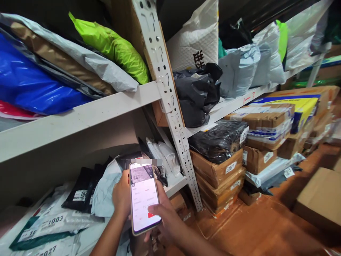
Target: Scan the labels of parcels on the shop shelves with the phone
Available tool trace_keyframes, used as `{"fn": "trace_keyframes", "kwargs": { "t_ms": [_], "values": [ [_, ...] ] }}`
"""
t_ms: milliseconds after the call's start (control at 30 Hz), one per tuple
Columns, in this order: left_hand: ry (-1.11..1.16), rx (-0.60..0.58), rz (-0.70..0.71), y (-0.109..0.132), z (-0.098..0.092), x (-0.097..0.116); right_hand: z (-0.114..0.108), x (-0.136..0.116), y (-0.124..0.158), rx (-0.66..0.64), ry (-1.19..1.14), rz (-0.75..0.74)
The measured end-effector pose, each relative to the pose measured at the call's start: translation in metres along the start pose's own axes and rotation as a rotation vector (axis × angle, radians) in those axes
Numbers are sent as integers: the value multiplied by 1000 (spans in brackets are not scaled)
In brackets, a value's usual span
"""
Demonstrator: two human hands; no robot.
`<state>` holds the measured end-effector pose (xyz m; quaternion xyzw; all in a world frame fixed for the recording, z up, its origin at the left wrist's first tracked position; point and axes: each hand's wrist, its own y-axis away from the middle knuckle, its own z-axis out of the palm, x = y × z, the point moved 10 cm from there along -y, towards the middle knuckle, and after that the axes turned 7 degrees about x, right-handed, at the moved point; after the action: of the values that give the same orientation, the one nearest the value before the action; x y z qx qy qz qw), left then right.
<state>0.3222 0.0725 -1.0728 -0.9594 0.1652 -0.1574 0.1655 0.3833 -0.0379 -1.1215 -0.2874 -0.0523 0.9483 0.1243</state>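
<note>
A smartphone [141,217] is gripped in my right hand [167,211], with the thumb on the lower part of its lit screen, by a red button. The top of the screen shows a camera picture of a printed label. My left hand [122,193] is closed beside the phone's left edge; its fingertips and whatever they hold are hidden behind the phone. Just beyond the hands, a pale grey mailer bag [106,188] and a dark parcel [129,158] lie on the lower shelf.
A white perforated post [170,103] stands between two shelf bays. Mailer bags, including a lime green bag [112,46] and a blue bag [34,78], fill the upper shelf. Stacked cardboard boxes [213,174] stand at right on the brown floor [234,227]; another box [322,199] sits far right.
</note>
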Motion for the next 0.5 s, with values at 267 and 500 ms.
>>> {"fn": "trace_keyframes", "kwargs": {
  "t_ms": [267,500],
  "values": [
    [22,1,-7,-1,4,-4,1,-1,-1,-3,14,2],
    [72,1,6,0,7,-5,-1,0,-2,11,10,6]
  ]
}}
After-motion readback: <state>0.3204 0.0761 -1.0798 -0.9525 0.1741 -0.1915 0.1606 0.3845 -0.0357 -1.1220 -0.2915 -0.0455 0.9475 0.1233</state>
